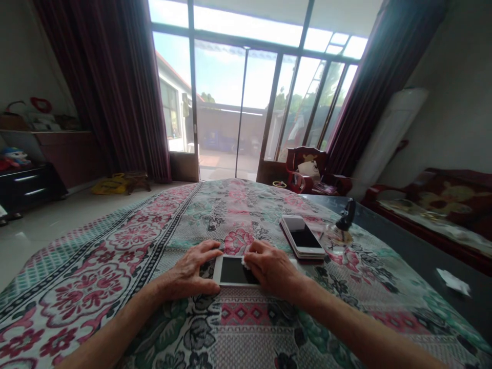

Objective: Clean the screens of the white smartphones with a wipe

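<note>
A white smartphone [232, 270] with a dark screen lies flat and sideways on the patterned tablecloth [246, 338]. At its left end my left hand [194, 271] rests with thumb and fingers spread around the edge. My right hand [269, 266] is over the phone's right part, fingers closed on a small white tissue [244, 262] pressed against the screen. The right end of the phone is mostly hidden under that hand. Beyond it, to the right, a stack of white phones [302, 236] lies on the cloth.
Right of the stack stands a clear spray bottle [340, 236] with a black nozzle. A crumpled white tissue [453, 282] lies on the dark surface at the right. Further back are a red wooden chair [303, 164], a sofa [442, 200] and glass doors [230, 118].
</note>
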`<state>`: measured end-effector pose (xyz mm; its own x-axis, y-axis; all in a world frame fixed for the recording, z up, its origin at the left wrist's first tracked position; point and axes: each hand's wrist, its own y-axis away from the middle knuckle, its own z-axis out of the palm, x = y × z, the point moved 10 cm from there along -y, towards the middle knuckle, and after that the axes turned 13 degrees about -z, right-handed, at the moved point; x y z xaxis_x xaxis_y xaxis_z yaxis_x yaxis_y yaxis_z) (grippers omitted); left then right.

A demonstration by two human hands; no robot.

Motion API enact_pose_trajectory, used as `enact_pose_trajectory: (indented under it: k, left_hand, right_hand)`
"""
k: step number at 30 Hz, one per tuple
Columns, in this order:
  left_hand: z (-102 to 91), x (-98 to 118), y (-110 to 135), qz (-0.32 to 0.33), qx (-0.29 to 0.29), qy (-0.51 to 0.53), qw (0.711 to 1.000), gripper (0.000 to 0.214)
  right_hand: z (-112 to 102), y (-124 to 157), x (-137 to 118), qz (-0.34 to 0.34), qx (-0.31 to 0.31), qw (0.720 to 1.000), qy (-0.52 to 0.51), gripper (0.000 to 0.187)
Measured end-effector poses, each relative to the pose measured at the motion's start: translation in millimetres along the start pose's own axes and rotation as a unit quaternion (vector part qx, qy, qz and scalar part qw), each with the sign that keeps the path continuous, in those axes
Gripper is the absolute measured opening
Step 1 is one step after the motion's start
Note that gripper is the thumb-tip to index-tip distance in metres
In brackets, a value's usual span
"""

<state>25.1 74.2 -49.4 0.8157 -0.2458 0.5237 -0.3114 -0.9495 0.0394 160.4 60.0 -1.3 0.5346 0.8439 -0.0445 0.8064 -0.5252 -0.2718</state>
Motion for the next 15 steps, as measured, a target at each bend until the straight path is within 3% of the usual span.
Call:
enact_pose_trajectory:
  k: [7, 11, 15]
  left_hand:
    - [0.2, -2, -2, -0.001, 0.012, 0.006, 1.0, 0.068]
    - [-1.0, 1, -1, 0.002, 0.005, 0.003, 1.0, 0.068]
    - [-4.2, 3, -1, 0.011, 0.001, 0.01, 1.0, 0.067]
  right_hand:
    - [8, -30, -32, -0.047, 0.013, 0.999, -0.013, 0.026]
    - [2, -14, -12, -0.023, -0.021, 0.999, -0.043, 0.021]
    - [-6, 4, 19, 0.046, -0.029, 0.993, -0.108, 0.017]
